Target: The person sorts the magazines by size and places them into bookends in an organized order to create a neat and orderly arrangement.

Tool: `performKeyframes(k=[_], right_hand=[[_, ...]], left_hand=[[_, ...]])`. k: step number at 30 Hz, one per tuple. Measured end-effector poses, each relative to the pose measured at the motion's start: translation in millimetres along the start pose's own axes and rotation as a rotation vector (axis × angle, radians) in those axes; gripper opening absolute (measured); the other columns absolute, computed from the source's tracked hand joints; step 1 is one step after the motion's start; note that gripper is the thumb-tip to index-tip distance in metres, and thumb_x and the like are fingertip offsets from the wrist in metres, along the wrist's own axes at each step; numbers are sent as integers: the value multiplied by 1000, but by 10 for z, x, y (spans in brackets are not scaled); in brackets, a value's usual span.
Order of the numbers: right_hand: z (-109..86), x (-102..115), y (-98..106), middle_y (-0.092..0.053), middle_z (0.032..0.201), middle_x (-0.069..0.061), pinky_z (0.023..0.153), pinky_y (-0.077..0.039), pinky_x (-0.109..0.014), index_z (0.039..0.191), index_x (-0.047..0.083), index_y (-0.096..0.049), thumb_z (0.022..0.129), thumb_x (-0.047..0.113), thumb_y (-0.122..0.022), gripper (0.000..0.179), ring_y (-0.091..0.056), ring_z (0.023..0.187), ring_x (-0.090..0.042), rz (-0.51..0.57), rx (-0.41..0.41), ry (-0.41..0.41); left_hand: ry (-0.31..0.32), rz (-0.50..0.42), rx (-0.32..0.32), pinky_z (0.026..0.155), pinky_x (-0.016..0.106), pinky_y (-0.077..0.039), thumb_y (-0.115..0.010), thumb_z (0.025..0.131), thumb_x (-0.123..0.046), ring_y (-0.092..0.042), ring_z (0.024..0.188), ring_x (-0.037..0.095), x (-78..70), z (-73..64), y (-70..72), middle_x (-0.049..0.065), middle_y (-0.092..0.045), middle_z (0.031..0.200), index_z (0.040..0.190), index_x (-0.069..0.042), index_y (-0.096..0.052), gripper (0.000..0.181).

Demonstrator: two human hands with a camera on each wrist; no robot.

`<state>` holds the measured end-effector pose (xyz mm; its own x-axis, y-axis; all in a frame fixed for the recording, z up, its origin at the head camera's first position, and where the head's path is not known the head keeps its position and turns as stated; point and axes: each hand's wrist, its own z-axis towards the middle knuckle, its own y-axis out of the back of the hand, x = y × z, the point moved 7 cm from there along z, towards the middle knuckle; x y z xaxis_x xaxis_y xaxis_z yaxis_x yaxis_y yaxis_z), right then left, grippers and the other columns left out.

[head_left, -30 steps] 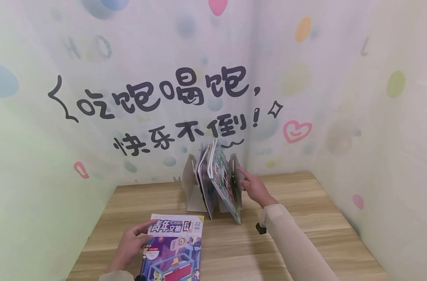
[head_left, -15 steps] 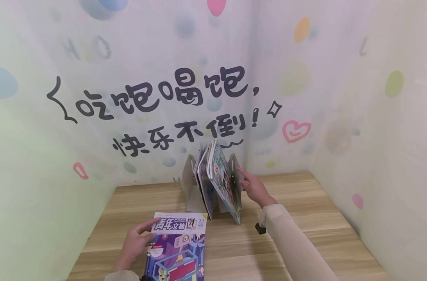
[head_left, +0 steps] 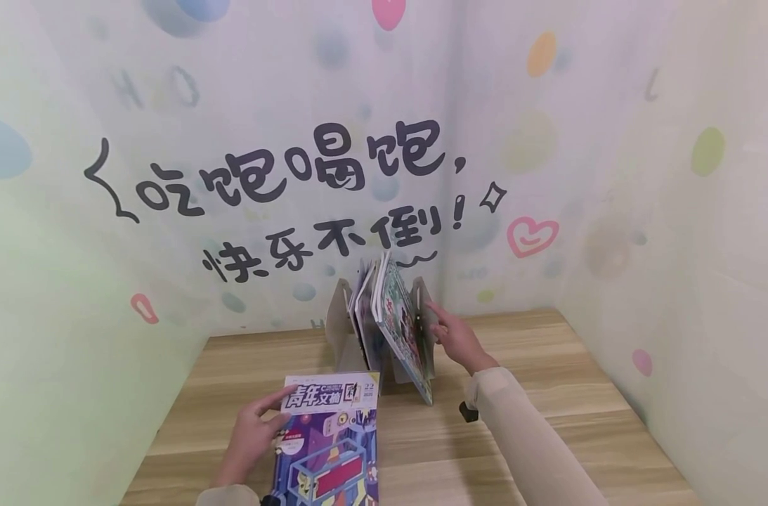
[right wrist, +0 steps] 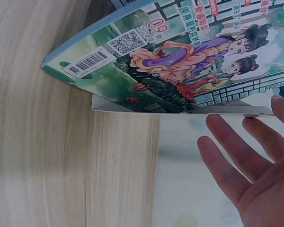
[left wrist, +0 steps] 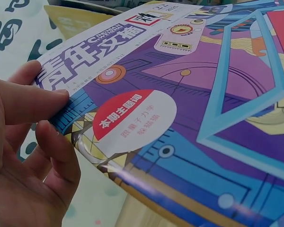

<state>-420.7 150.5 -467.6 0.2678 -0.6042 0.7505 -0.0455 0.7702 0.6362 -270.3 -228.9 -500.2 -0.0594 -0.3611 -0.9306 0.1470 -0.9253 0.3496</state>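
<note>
A purple-and-white magazine [head_left: 329, 436] is pinched at its upper left edge by my left hand [head_left: 251, 436]. The left wrist view shows the thumb on the cover [left wrist: 156, 109], with fingers beneath. At the back stands a pale book stand [head_left: 339, 323] holding several upright, leaning magazines. Its rightmost one, a green illustrated magazine [right wrist: 194, 66], tilts and shows its cover. Fairly straight fingertips [right wrist: 220, 124] of my right hand [head_left: 461, 343] touch the outer face of the stand's right side panel [right wrist: 128, 109]; one finger stays apart from it.
Everything stands on a wood-grain table [head_left: 529, 429]. Right behind the stand rises a printed curtain wall [head_left: 282, 84] with dark lettering. Pale side walls [head_left: 74, 365] close in the table on the left and right.
My left hand has carried the magazine rightward and a little farther from me, so its top edge now overlaps the foot of the stand in the head view. The right hand has stayed put.
</note>
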Motion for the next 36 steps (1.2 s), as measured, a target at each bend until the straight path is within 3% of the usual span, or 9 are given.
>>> performKeyframes(k=[10,19,31,36], right_hand=[[-3,-18,-8,-55,131,-24,63,-51,-35,151,27,-36,102,15,-51,53,-67,90,-32,3,6,-5],[-13,45,14,-54,129,-30,63,-51,-38,151,19,-37,101,11,-52,53,-68,85,-32,-16,-6,45],[-10,14,-2,-50,135,-29,66,-53,-40,150,20,-38,102,13,-52,51,-68,86,-33,-2,-4,44],[-17,18,0,-49,137,-28,69,-53,-41,151,21,-38,101,13,-52,52,-68,87,-30,-2,-4,36]], left_hand=[[-18,-13,-22,60,30,-57,-71,84,3,-65,76,22,-164,4,-59,17,-62,100,127,-10,-66,45],[-53,-24,-43,56,30,-57,-69,84,8,-67,69,22,-267,-24,-86,18,-62,98,127,-8,-65,46],[-154,-63,-96,55,30,-57,-70,82,10,-67,64,18,-365,-70,-120,19,-63,96,126,-5,-65,47],[-204,-92,-93,57,32,-58,-69,80,15,-66,70,15,-412,-78,-141,19,-65,95,127,-3,-64,51]])
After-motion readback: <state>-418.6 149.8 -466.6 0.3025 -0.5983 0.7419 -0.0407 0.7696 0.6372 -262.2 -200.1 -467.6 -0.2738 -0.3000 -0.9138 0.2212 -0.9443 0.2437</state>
